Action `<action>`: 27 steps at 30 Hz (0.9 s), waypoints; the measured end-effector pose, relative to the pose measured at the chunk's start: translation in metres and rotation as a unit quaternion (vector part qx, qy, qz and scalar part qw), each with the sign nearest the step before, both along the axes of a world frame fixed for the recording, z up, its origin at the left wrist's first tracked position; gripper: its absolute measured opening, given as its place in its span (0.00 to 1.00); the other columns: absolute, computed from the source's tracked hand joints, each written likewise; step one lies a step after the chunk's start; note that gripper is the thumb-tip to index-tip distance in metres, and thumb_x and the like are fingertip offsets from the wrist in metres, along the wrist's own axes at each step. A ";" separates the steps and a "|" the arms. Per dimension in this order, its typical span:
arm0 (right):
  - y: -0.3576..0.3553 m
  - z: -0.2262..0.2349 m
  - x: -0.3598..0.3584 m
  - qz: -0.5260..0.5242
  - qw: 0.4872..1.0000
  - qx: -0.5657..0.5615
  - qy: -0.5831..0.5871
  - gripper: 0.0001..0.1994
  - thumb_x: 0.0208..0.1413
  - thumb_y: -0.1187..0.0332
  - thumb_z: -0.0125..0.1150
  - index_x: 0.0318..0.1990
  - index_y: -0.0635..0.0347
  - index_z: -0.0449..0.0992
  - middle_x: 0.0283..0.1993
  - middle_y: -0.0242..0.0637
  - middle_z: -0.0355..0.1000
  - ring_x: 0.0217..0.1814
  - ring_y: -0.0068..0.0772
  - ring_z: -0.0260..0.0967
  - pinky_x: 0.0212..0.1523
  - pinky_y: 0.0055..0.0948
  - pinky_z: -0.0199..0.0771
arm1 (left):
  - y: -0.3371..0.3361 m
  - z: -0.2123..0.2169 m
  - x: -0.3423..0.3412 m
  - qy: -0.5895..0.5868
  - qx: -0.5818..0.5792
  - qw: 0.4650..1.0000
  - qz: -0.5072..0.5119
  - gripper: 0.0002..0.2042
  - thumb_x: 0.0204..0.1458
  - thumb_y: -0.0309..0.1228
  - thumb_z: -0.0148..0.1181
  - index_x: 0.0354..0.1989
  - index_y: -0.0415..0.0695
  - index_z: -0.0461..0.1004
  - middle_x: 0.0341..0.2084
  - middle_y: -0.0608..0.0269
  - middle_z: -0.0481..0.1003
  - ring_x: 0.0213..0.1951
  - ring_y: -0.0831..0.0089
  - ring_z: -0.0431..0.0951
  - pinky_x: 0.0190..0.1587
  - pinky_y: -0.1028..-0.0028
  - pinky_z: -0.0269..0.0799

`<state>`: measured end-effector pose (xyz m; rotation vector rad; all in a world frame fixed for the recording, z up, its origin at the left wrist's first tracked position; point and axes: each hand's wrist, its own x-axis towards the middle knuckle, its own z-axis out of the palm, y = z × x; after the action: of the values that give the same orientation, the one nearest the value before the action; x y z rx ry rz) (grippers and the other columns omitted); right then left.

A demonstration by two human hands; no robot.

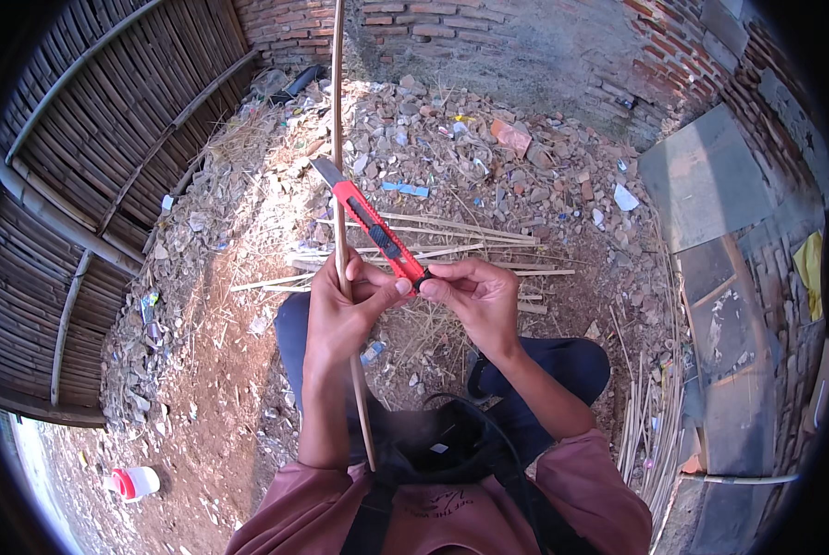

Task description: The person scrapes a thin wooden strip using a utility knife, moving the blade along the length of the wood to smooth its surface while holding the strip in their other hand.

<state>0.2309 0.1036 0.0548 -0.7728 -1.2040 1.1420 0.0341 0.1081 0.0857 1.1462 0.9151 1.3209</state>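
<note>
Between my two hands is a red box cutter [370, 225] with a black slider, its blade out and pointing up to the left. My right hand [477, 294] pinches the dark rear end of the cutter. My left hand [340, 301] touches that same end with thumb and fingertips. A long, thin bamboo strip [337, 120] stands nearly upright through my left hand, running from the top of the view down to my lap. Its lower end rests near my shirt. The cutter's blade lies close beside the strip; whether they touch, I cannot tell.
Split bamboo strips [470, 231] lie on the rubble-strewn ground ahead of my knees. More thin strips [650, 435] lie at the right. A bamboo wall [137, 120] rises on the left, a brick wall [488, 46] behind. A red-and-white container [135, 483] stands at lower left.
</note>
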 end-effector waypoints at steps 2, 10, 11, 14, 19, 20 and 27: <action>0.000 -0.001 0.001 0.004 1.000 -0.011 0.006 0.10 0.60 0.80 0.73 0.48 0.70 0.84 0.44 0.44 0.85 0.46 0.29 0.84 0.48 0.26 0.88 | 0.000 0.001 0.001 -0.004 -0.004 1.000 0.000 0.25 0.54 0.16 0.74 0.37 0.49 0.56 0.31 0.53 0.83 0.36 0.65 0.89 0.41 0.69 0.90; 0.005 -0.005 0.004 0.020 1.000 -0.024 0.002 0.09 0.59 0.81 0.74 0.47 0.70 0.85 0.43 0.43 0.85 0.44 0.28 0.84 0.46 0.26 0.88 | -0.001 0.002 -0.003 0.030 -0.001 0.999 -0.020 0.25 0.53 0.15 0.73 0.39 0.47 0.57 0.31 0.50 0.83 0.36 0.64 0.89 0.41 0.69 0.90; 0.007 -0.006 0.006 0.036 0.999 -0.029 0.001 0.11 0.59 0.80 0.74 0.48 0.70 0.84 0.43 0.43 0.84 0.44 0.28 0.84 0.46 0.26 0.88 | -0.001 0.004 -0.002 0.029 -0.002 0.999 -0.020 0.25 0.53 0.15 0.73 0.39 0.47 0.57 0.31 0.50 0.83 0.36 0.64 0.89 0.41 0.69 0.90; 0.010 0.006 0.014 0.124 0.986 -0.104 0.037 0.14 0.59 0.78 0.75 0.51 0.70 0.82 0.43 0.43 0.84 0.44 0.27 0.84 0.46 0.25 0.87 | -0.003 0.007 -0.003 0.015 -0.027 0.999 -0.045 0.24 0.53 0.12 0.72 0.40 0.45 0.57 0.30 0.56 0.81 0.37 0.69 0.87 0.44 0.71 0.87; 0.008 -0.005 0.008 0.080 0.995 -0.066 0.012 0.15 0.60 0.76 0.75 0.52 0.69 0.79 0.44 0.43 0.84 0.43 0.28 0.84 0.46 0.26 0.87 | 0.002 -0.005 -0.004 0.016 -0.011 0.999 -0.030 0.24 0.53 0.12 0.71 0.40 0.47 0.57 0.32 0.55 0.82 0.36 0.65 0.88 0.41 0.70 0.89; 0.008 -0.004 0.007 0.058 0.997 -0.041 -0.012 0.14 0.60 0.77 0.74 0.51 0.68 0.79 0.44 0.43 0.84 0.43 0.28 0.84 0.45 0.26 0.87 | 0.002 -0.005 -0.004 0.016 -0.011 0.999 -0.030 0.24 0.53 0.12 0.71 0.40 0.47 0.57 0.32 0.55 0.82 0.36 0.65 0.88 0.41 0.70 0.89; 0.010 -0.002 0.010 0.090 0.985 -0.117 0.086 0.11 0.62 0.77 0.72 0.49 0.69 0.80 0.43 0.43 0.84 0.44 0.27 0.84 0.46 0.26 0.87 | 0.003 -0.006 -0.006 0.004 -0.014 1.000 -0.027 0.24 0.54 0.14 0.72 0.40 0.48 0.57 0.32 0.54 0.82 0.37 0.65 0.89 0.42 0.69 0.89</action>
<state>0.2407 0.1140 0.0532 -0.7340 -1.0213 1.4896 0.0279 0.1108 0.0801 1.1468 0.8992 1.2561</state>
